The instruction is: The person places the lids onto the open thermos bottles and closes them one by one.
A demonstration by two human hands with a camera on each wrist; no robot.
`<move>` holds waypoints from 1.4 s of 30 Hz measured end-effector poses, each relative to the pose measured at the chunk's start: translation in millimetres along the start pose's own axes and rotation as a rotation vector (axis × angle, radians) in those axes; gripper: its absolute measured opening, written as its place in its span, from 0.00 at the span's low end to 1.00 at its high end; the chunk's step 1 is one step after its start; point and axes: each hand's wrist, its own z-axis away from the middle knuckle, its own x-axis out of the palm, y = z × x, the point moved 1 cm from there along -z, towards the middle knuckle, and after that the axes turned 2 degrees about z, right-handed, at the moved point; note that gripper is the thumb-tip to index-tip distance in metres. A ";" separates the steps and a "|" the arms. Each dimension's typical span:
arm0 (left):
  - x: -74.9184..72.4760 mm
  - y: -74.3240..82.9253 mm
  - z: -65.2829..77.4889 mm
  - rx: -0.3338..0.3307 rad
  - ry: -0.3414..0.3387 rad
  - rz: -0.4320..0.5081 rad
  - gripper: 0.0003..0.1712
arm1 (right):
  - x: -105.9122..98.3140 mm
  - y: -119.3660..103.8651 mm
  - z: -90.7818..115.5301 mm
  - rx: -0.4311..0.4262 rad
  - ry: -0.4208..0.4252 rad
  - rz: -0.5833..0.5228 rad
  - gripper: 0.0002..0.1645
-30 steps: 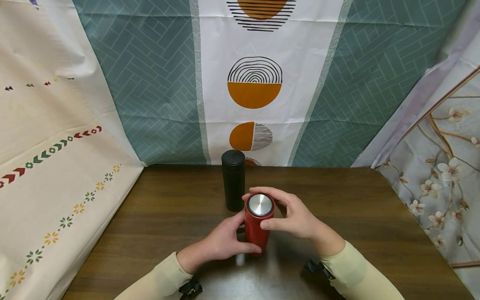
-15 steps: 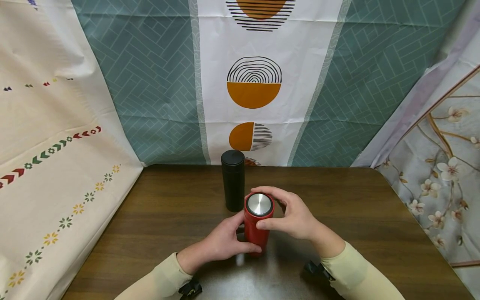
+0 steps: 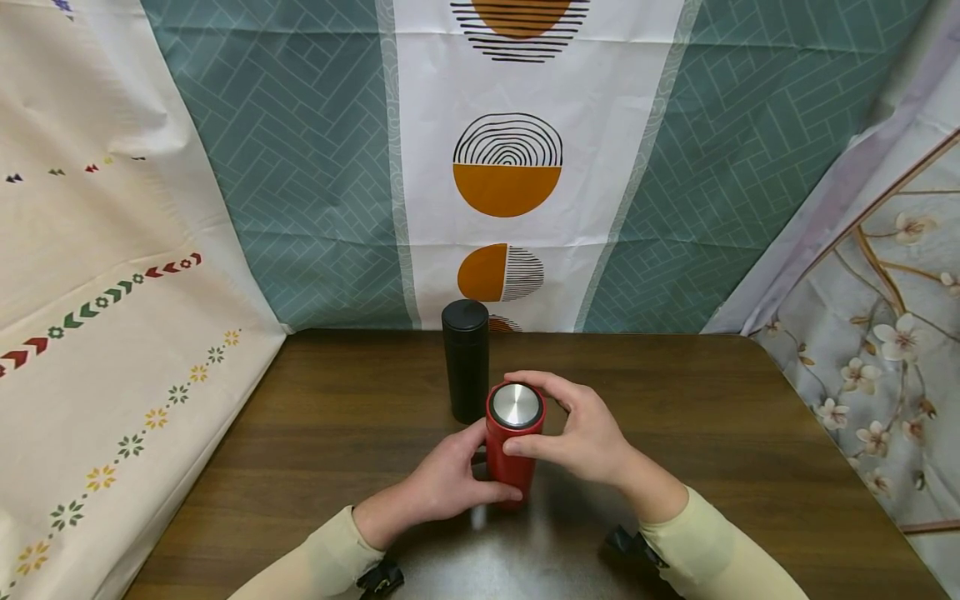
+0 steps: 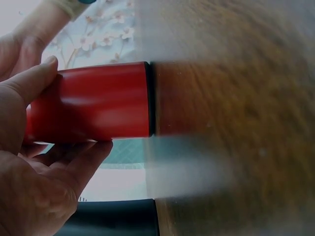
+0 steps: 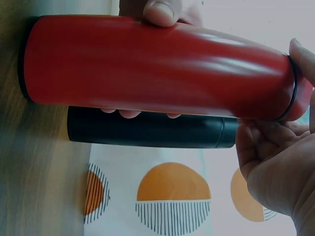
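A red thermos (image 3: pixel 508 463) stands upright on the wooden table. Its red lid (image 3: pixel 516 406) has a brushed-metal disc on top, ringed in black. Around the lower body curls my left hand (image 3: pixel 442 478), thumb at the front and fingers behind. My right hand (image 3: pixel 588 433) grips the lid from the right side, thumb in front and fingertips at the back. In the right wrist view a thin black seam shows between the lid and the thermos body (image 5: pixel 157 69). The left wrist view shows the black base edge at the tabletop.
Just behind the red one stands a taller-looking black thermos (image 3: pixel 467 367), upright and close to my left fingertips. The table (image 3: pixel 337 400) ends at a patterned cloth (image 3: pixel 300 167) at the back. More cloths hang along the left and right sides.
My right thumb has slid left across the front of the lid, and the fingers behind have shifted right. The thermos has moved slightly left; my left hand keeps its hold.
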 end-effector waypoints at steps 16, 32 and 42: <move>2.0 0.9 -0.4 -0.003 0.036 -0.024 0.44 | 3.0 -4.2 0.4 0.046 0.033 0.026 0.45; 4.2 0.9 0.0 0.016 0.072 -0.034 0.44 | 6.5 -7.3 2.3 0.022 0.079 0.065 0.44; 5.5 1.8 0.5 0.000 0.080 -0.023 0.43 | 9.2 -10.9 3.1 0.036 0.109 0.091 0.43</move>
